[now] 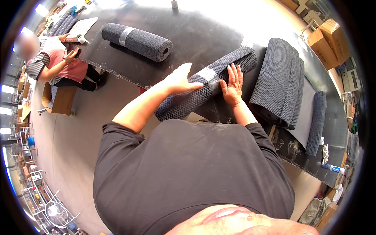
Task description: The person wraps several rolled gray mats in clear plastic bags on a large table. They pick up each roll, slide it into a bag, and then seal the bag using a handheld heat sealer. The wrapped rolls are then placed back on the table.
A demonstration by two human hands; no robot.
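Observation:
A dark grey, textured mat roll [182,102] lies slantwise on the table in front of me, its near left end jutting past the table edge. A shiny clear band wraps its middle. My left hand [181,81] is at the roll's left side by this band, fingers stretched and thumb apart. On the right part of the roll my right hand [233,87] rests with its fingers extended flat. Neither hand is closed round anything. Part of the roll's near side is hidden behind my hands and arms.
The black table [192,43] also carries a banded mat roll [135,41] at far left, a thick stack of rolled mats [277,80] to the right, and a partly unrolled mat [316,125]. A person [58,62] stands at the left end. Cardboard boxes [328,44] are at far right.

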